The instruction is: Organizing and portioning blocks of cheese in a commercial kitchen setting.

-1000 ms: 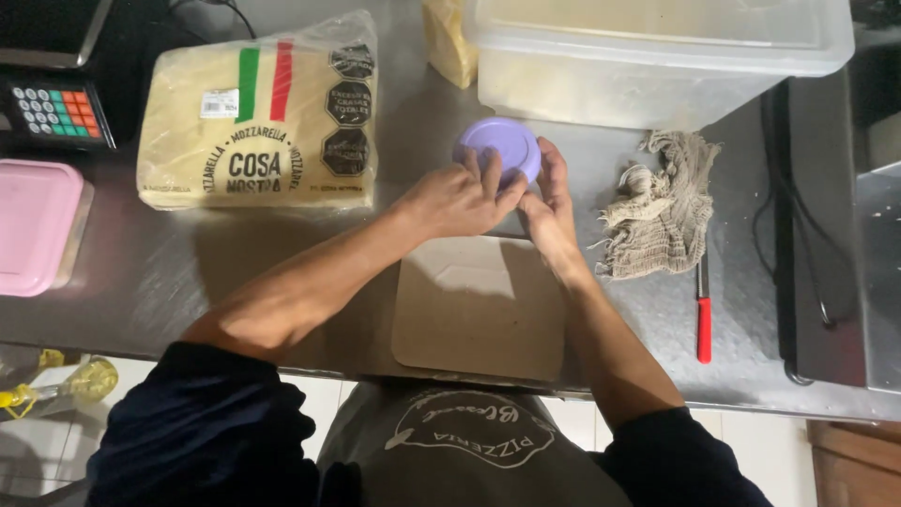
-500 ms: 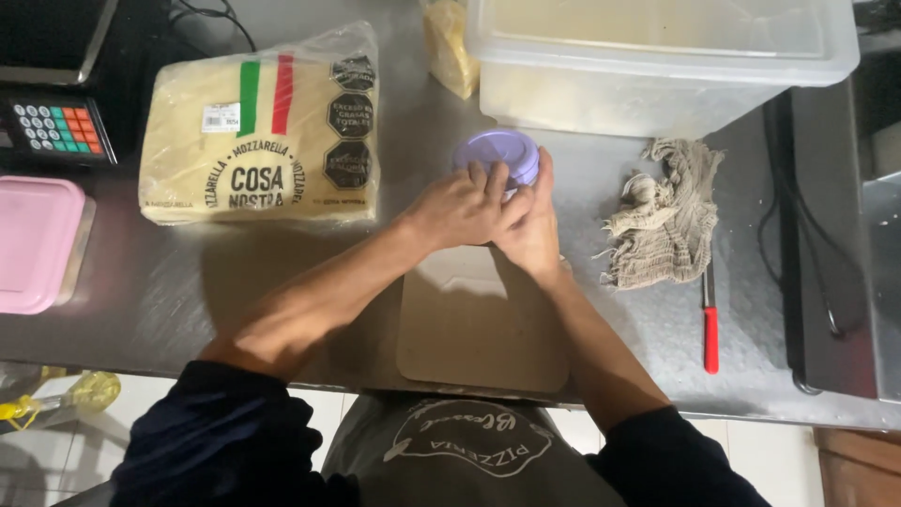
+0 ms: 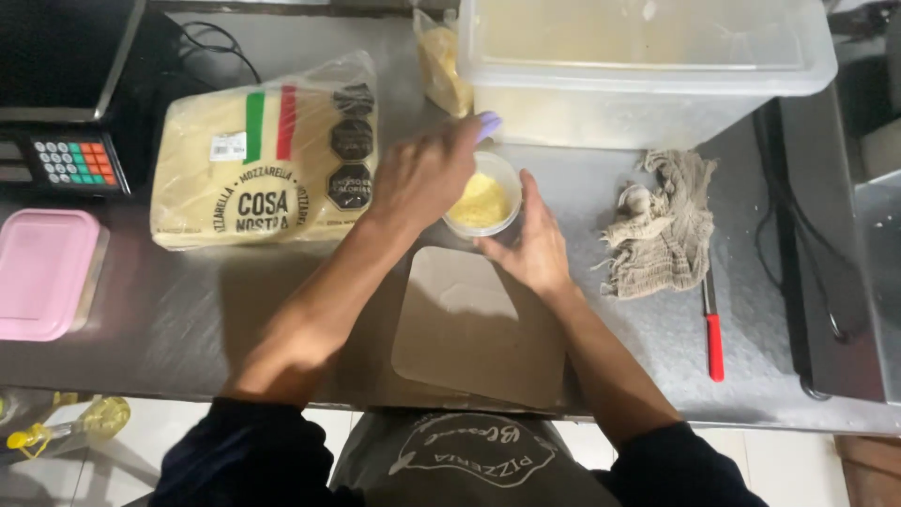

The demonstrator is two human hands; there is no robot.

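Small round clear plastic tub (image 3: 481, 194), grated yellow cheese inside, sits on the steel counter (image 3: 169, 319) w/ right hand (image 3: 530, 246) cupped on its side. Left hand (image 3: 422, 174) above it, fingers pinching a lilac lid (image 3: 488, 125). Flat cardboard sheet (image 3: 479, 329) just below, frayed cloth (image 3: 662, 225) to the right.

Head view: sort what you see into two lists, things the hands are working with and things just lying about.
In use: small tub of grated cheese; purple lid in left hand; right hand steadying the tub.

Lying about: cheese block; rag; red-handled tool; pink box; scale; large clear bin.
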